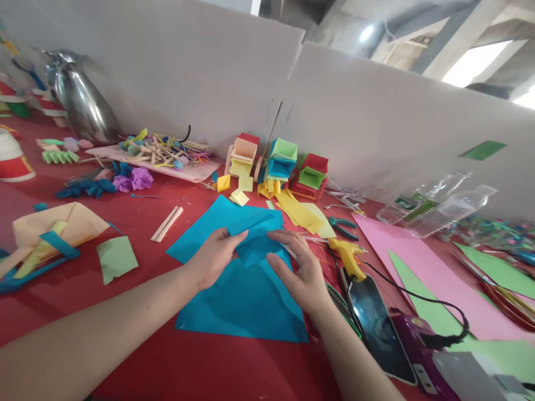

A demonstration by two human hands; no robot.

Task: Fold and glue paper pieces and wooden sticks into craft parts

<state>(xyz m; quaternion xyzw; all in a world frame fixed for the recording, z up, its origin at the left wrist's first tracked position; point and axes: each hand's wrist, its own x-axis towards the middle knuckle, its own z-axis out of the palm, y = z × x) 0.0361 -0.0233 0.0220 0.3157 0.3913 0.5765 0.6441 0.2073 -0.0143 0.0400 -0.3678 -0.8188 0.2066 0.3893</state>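
My left hand [212, 257] pinches a folded piece of blue paper [258, 240] between thumb and fingers, its creased flaps standing up. On the other side of that paper is my right hand [301, 268], thumb and fingers apart; whether its fingertips touch the paper I cannot tell. Larger blue paper sheets [238, 314] lie flat on the red table beneath both hands. Beyond the hands are a yellow paper strip [300, 211] and small yellow paper pieces [239, 197]. A yellow hot glue gun [348, 257] lies just right of my right hand.
Folded paper boxes [282, 161] stand against the white partition [188, 72]. At left are a metal jug [81, 100], popsicle sticks [167, 224] and crumpled paper [142, 178]. At right lie pliers [343, 228], a phone [382, 326], a purple power strip [413, 340] and plastic bottles [449, 209].
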